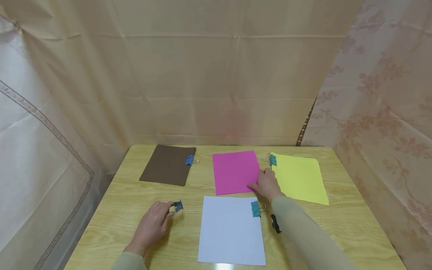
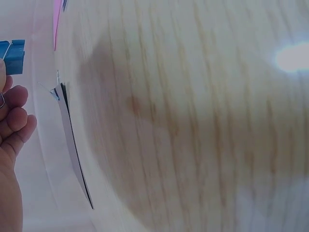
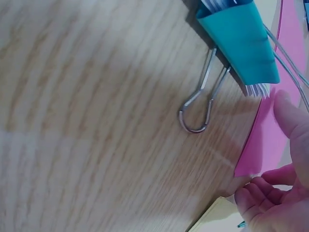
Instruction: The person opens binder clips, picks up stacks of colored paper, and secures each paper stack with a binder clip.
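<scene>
My left hand [image 1: 153,224] pinches a blue binder clip [image 1: 177,206] by its wire handle, held above the front left of the table. In the left wrist view, the clip [image 2: 15,57] shows at the left edge, over the thumb. The right hand [image 1: 269,185] grips the lower right corner of a stack of pink paper [image 1: 234,172], the thumb at its front edge and the other fingers along its right side. No clip shows on the pink stack. Seen from the right wrist, the fingers [image 3: 260,193] curl at the corner of the pink paper [image 3: 258,140].
White paper [image 1: 231,236] with a teal clip [image 1: 255,209] lies in front. A brown stack [image 1: 168,165] with a blue clip [image 1: 190,160] lies back left. Yellow paper [image 1: 300,176] with a teal clip [image 1: 273,160] is at right. Curtains [image 1: 216,75] hang behind the wooden table [image 1: 111,225].
</scene>
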The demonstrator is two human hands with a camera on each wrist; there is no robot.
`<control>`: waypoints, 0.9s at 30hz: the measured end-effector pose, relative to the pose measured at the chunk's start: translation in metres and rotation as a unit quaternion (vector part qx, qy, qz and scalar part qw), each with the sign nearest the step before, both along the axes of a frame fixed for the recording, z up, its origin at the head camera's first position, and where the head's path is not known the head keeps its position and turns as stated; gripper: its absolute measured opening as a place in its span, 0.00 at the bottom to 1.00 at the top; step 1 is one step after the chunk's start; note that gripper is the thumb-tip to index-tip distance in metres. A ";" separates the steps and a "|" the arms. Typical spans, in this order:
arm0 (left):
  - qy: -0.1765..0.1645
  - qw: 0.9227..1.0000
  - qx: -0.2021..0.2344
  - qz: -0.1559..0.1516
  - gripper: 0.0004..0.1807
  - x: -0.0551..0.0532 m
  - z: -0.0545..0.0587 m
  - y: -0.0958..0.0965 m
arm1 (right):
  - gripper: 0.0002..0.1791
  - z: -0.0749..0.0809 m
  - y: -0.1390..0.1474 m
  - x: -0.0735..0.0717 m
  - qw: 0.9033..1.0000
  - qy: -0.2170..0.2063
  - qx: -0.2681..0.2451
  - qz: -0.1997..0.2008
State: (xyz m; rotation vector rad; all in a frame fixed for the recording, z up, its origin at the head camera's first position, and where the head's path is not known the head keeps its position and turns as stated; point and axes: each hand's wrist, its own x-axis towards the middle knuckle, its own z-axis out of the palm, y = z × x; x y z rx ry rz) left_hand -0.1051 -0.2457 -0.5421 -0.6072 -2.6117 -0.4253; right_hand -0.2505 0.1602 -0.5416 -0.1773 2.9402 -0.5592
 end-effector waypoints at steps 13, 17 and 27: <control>-0.001 1.000 -0.002 0.002 0.18 0.001 -0.002 -0.002 | 0.35 0.003 0.002 -0.010 0.998 -0.041 -0.011 -0.041; 0.002 1.000 -0.001 0.001 0.18 0.001 -0.002 -0.002 | 0.33 0.007 -0.001 -0.012 0.996 -0.061 -0.017 -0.058; 0.009 1.000 -0.001 -0.006 0.18 -0.001 -0.001 0.000 | 0.26 0.012 -0.009 -0.012 0.995 -0.079 -0.021 -0.060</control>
